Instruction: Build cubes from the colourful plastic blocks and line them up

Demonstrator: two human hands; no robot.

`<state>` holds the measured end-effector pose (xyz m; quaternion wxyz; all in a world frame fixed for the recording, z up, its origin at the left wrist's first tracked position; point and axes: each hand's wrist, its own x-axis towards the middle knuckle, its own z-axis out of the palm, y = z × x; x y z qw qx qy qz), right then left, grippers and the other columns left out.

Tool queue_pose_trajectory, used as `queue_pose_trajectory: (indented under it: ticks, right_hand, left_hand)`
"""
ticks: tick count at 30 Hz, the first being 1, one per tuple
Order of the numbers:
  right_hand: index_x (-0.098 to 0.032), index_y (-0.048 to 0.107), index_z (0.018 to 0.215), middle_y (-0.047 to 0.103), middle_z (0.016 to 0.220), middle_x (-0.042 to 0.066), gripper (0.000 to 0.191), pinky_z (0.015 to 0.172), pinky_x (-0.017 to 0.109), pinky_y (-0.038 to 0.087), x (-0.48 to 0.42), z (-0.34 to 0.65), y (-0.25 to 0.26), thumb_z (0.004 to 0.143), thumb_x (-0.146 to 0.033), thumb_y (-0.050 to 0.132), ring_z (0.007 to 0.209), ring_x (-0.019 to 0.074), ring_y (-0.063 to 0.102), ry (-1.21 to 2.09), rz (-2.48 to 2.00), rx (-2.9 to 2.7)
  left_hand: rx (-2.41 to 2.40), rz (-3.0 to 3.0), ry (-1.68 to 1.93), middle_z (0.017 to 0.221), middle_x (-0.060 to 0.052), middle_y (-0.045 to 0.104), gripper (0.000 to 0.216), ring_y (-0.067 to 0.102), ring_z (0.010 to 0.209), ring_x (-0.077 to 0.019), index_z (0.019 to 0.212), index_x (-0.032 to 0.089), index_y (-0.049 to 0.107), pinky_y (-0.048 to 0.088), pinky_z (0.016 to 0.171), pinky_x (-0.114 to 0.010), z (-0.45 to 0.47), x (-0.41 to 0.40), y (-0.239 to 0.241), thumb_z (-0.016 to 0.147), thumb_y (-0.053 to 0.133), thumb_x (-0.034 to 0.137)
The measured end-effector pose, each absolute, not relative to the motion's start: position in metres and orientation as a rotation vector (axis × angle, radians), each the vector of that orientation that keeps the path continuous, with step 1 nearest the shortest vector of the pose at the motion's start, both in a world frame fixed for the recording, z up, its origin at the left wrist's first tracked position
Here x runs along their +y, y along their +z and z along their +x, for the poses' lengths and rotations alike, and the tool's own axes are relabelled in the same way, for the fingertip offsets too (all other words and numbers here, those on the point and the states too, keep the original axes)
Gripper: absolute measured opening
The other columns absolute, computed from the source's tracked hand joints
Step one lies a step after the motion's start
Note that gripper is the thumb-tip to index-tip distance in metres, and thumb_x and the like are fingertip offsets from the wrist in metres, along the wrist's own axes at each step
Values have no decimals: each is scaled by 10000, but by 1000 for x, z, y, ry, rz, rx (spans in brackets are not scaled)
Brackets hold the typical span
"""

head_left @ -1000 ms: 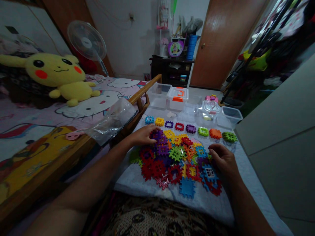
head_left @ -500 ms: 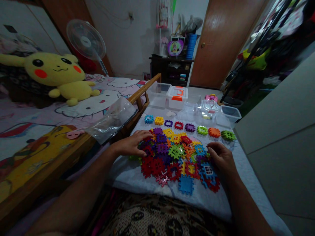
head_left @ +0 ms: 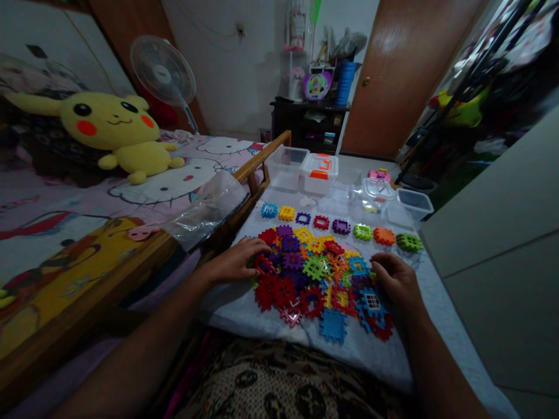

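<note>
A heap of colourful plastic interlocking building blocks [head_left: 314,269], mostly square frames with notched edges, lies on the cloth-covered table before me. My left hand [head_left: 238,260] rests at the heap's left side, thumb and fingers apart around a red block [head_left: 264,265], with no firm grip visible. At the right edge, beside the light-blue blocks [head_left: 372,302], my right hand [head_left: 397,282] is loosely curved. Its thumb and forefinger are slightly apart, and its other fingers are partly hidden. Behind the heap runs a row of separate blocks, from a blue one [head_left: 269,210] to a dark green one [head_left: 409,241].
Clear plastic boxes [head_left: 286,166] stand at the table's far end, one with an orange-latched lid [head_left: 321,166]. On the left, a wooden bed rail [head_left: 248,171] borders the table, with a clear plastic bag [head_left: 209,206] over it. A pale cabinet [head_left: 502,250] stands at right.
The view has shifted slightly, moving the scene a little to the right. My left hand has drawn back a little, uncovering red blocks. My right hand keeps nearly the same place and shape.
</note>
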<state>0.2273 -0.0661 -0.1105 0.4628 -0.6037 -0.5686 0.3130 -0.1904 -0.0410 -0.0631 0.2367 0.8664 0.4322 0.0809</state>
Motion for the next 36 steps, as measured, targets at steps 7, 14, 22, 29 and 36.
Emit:
queue_pose_trajectory:
  ticks: [7, 14, 22, 29, 36]
  right_hand:
    - [-213, 657, 889, 695, 817, 38, 210, 649, 301, 498, -66, 228, -111, 775, -388, 676, 718, 192, 629, 754, -1491, -1419]
    - [-209, 660, 897, 696, 810, 34, 227, 647, 296, 496, -66, 229, -113, 779, -403, 675, 708, 190, 634, 757, -1494, -1416]
    - [-207, 651, 873, 687, 795, 32, 221, 662, 303, 498, -66, 228, -110, 776, -405, 672, 712, 192, 632, 743, -1488, -1423]
    - [-210, 647, 861, 680, 785, 28, 197, 648, 294, 488, -68, 226, -106, 769, -383, 666, 700, 185, 620, 749, -1478, -1420]
    - [-207, 655, 862, 672, 785, 24, 214, 652, 295, 486, -68, 224, -106, 772, -401, 674, 682, 177, 608, 775, -1472, -1429]
  left_hand:
    - [1199, 2303, 349, 1265, -65, 556, 193, 493, 1219, -242, 1022, 236, 619, 380, 1091, -421, -188, -38, -66, 853, 631, 329]
    - [1189, 2097, 485, 995, -41, 610, 286, 588, 962, -203, 883, 203, 683, 456, 937, -340, -182, -24, -50, 879, 577, 469]
    - [1099, 2016, 452, 725, -1, 592, 259, 551, 683, -161, 831, 169, 657, 440, 659, -282, -109, -2, -32, 845, 591, 419]
    - [1217, 2182, 481, 1098, -91, 670, 413, 621, 931, -217, 1247, 180, 581, 474, 883, -348, -100, 6, -41, 849, 565, 288]
    - [1207, 2396, 51, 1337, -75, 558, 640, 456, 1243, -288, 1302, 223, 538, 335, 1088, -409, -179, -14, -40, 683, 698, 194]
